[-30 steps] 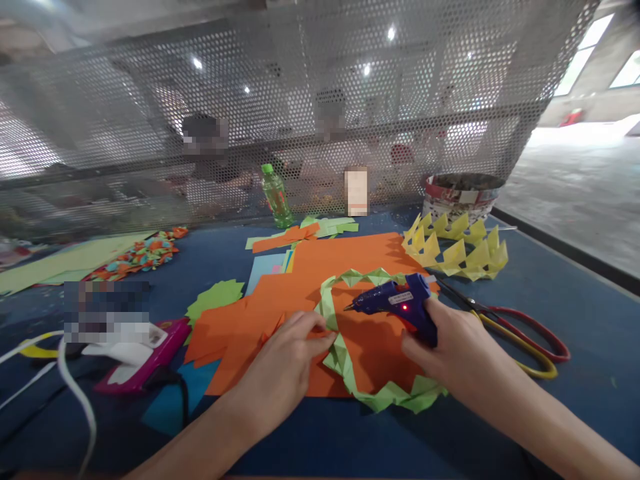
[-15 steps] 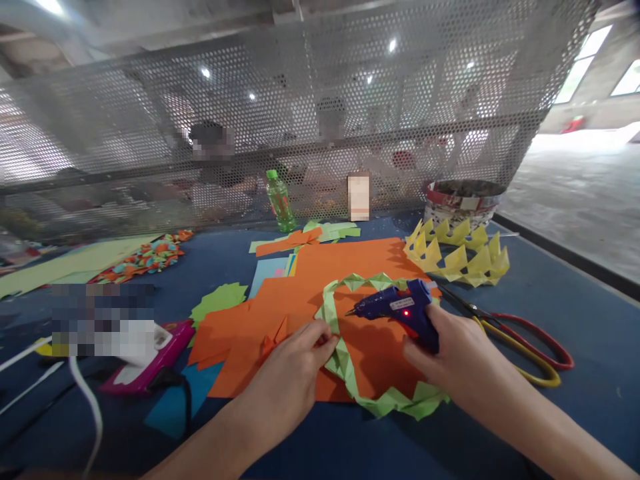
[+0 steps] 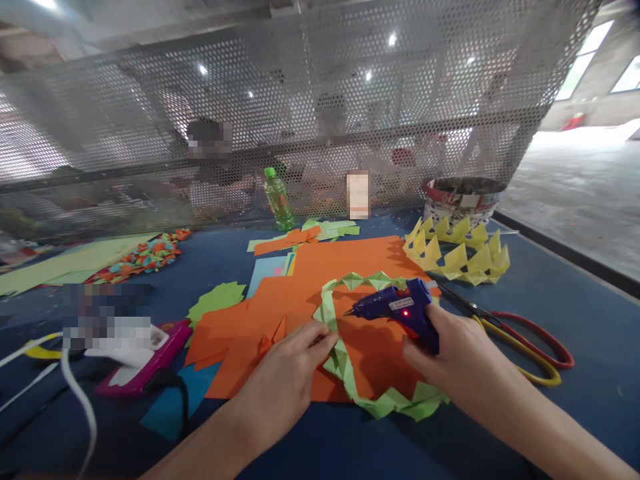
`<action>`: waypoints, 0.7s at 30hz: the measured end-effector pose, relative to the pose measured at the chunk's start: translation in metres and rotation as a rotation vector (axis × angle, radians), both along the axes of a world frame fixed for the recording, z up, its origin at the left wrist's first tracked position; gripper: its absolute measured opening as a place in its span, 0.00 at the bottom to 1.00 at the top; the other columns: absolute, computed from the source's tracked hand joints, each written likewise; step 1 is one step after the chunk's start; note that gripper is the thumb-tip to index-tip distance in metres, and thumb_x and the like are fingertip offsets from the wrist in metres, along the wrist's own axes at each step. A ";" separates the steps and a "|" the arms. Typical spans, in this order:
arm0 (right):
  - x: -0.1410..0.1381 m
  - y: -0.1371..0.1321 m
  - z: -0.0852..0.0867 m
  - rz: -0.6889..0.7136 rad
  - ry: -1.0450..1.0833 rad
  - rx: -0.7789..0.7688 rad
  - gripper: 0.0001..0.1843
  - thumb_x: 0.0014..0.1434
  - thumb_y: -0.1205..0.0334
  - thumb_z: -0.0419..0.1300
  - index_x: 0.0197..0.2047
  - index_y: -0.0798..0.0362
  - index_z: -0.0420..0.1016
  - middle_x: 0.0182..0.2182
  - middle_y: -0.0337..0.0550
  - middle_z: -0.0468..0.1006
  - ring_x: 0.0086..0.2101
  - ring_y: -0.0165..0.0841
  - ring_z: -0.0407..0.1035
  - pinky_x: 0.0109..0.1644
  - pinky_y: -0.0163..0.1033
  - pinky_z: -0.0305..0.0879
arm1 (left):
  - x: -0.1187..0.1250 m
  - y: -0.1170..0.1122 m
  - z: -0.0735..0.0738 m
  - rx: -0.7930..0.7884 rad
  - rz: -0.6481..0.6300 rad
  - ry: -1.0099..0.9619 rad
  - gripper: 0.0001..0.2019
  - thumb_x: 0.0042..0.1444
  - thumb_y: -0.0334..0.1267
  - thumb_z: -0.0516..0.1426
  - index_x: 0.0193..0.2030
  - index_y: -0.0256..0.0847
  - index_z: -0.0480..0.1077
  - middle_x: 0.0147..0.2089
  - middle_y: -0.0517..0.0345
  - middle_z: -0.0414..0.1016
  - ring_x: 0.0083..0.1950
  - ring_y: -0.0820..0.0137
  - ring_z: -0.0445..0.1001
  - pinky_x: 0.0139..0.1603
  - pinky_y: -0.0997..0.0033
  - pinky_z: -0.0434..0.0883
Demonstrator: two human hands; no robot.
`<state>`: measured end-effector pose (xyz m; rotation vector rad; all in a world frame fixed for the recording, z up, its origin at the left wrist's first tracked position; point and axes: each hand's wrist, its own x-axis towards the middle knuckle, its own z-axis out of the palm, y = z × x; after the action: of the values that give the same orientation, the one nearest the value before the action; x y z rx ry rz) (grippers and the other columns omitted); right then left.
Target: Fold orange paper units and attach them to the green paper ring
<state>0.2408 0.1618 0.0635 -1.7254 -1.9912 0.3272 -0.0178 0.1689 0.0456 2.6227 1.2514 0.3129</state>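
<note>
My right hand (image 3: 445, 343) is wrapped round a blue hot glue gun (image 3: 395, 303) with a red light showing on its side. Its metal nozzle points left, above the ring's interior. A light green folded-paper crown (image 3: 393, 402) lies as a ring on orange paper sheets (image 3: 280, 293). At the ring's left side, my left hand (image 3: 300, 357) has its fingers closed on the green paper. Just beyond the left hand's knuckles, a small folded orange paper piece (image 3: 273, 337) rests on the sheets.
A yellow paper crown (image 3: 455, 257) sits back right near a round woven basket (image 3: 465, 200). Scissors (image 3: 520, 333) lie right of my right hand. A green bottle (image 3: 279, 200) stands at the perforated metal screen (image 3: 300, 113). A magenta power strip (image 3: 145, 360) with cables is on the left.
My left hand's fingers have shifted slightly on the green paper crown. The glue gun and right hand stay almost still. The view has tilted a little.
</note>
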 end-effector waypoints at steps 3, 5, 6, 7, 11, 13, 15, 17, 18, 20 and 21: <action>0.000 0.000 0.000 0.007 0.011 -0.016 0.13 0.54 0.65 0.56 0.26 0.45 0.53 0.16 0.31 0.66 0.17 0.29 0.57 0.22 0.33 0.51 | 0.002 0.002 -0.004 0.040 -0.009 0.040 0.30 0.53 0.15 0.43 0.59 0.38 0.69 0.53 0.47 0.70 0.50 0.64 0.73 0.51 0.66 0.74; 0.000 0.000 0.000 0.005 0.014 -0.011 0.13 0.53 0.65 0.56 0.25 0.46 0.53 0.16 0.32 0.66 0.17 0.29 0.58 0.22 0.33 0.51 | 0.004 0.003 -0.006 0.062 -0.006 0.071 0.30 0.52 0.15 0.44 0.57 0.38 0.70 0.52 0.48 0.70 0.50 0.63 0.73 0.51 0.64 0.74; 0.000 0.000 0.000 0.004 0.013 -0.007 0.13 0.53 0.66 0.56 0.25 0.46 0.53 0.16 0.32 0.66 0.17 0.29 0.58 0.22 0.33 0.50 | 0.005 0.003 -0.006 0.070 -0.003 0.087 0.30 0.52 0.14 0.44 0.56 0.39 0.70 0.52 0.48 0.71 0.49 0.63 0.73 0.50 0.64 0.74; 0.000 0.000 0.000 0.004 0.014 -0.005 0.13 0.53 0.66 0.56 0.25 0.46 0.53 0.16 0.32 0.65 0.17 0.29 0.59 0.22 0.33 0.50 | 0.006 0.004 -0.006 0.077 0.002 0.100 0.30 0.52 0.14 0.44 0.55 0.39 0.71 0.51 0.48 0.71 0.49 0.63 0.73 0.49 0.63 0.74; -0.001 -0.001 0.003 -0.001 0.039 -0.014 0.12 0.54 0.64 0.56 0.26 0.46 0.54 0.16 0.31 0.66 0.17 0.29 0.59 0.22 0.33 0.52 | 0.009 0.005 -0.001 0.074 0.000 0.092 0.27 0.54 0.15 0.45 0.52 0.39 0.74 0.47 0.49 0.73 0.47 0.62 0.74 0.48 0.64 0.74; 0.000 -0.001 0.005 -0.007 0.065 -0.013 0.11 0.54 0.63 0.56 0.26 0.46 0.55 0.16 0.31 0.66 0.17 0.29 0.58 0.22 0.33 0.52 | 0.006 0.006 0.001 0.040 0.005 0.037 0.27 0.54 0.16 0.45 0.52 0.41 0.75 0.47 0.51 0.74 0.45 0.65 0.75 0.46 0.68 0.74; 0.002 -0.001 0.006 -0.019 0.107 -0.017 0.11 0.54 0.61 0.56 0.26 0.47 0.56 0.16 0.30 0.65 0.17 0.28 0.57 0.21 0.32 0.52 | 0.001 0.010 0.004 -0.007 0.023 -0.035 0.29 0.54 0.16 0.45 0.53 0.44 0.75 0.48 0.53 0.75 0.45 0.67 0.76 0.45 0.71 0.74; 0.005 -0.001 0.006 -0.041 0.158 -0.030 0.11 0.54 0.59 0.57 0.26 0.47 0.56 0.16 0.30 0.63 0.18 0.27 0.56 0.21 0.32 0.51 | -0.004 0.015 0.007 -0.037 0.034 -0.111 0.31 0.54 0.17 0.45 0.58 0.46 0.73 0.49 0.54 0.77 0.46 0.69 0.77 0.46 0.72 0.74; 0.007 -0.001 0.006 -0.052 0.183 -0.039 0.12 0.54 0.58 0.57 0.26 0.47 0.57 0.17 0.29 0.63 0.18 0.27 0.56 0.21 0.32 0.51 | -0.005 0.018 0.009 -0.036 0.034 -0.148 0.31 0.56 0.18 0.45 0.59 0.45 0.72 0.48 0.54 0.78 0.45 0.69 0.77 0.47 0.71 0.74; 0.011 0.000 0.006 -0.066 0.229 -0.065 0.11 0.54 0.56 0.58 0.26 0.48 0.58 0.17 0.29 0.63 0.19 0.27 0.55 0.21 0.31 0.52 | -0.006 0.023 0.016 -0.020 0.026 -0.214 0.26 0.61 0.22 0.45 0.59 0.44 0.73 0.43 0.55 0.80 0.41 0.70 0.78 0.44 0.72 0.74; 0.014 0.000 0.006 -0.070 0.246 -0.078 0.11 0.54 0.55 0.58 0.27 0.48 0.60 0.17 0.29 0.63 0.19 0.27 0.55 0.21 0.32 0.52 | -0.005 0.024 0.020 0.001 0.035 -0.248 0.23 0.63 0.24 0.46 0.56 0.43 0.75 0.41 0.55 0.80 0.39 0.71 0.78 0.42 0.72 0.74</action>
<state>0.2545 0.1614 0.0690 -1.7056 -1.7591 0.5705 -0.0225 0.1928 0.0656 2.4717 1.2130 0.6241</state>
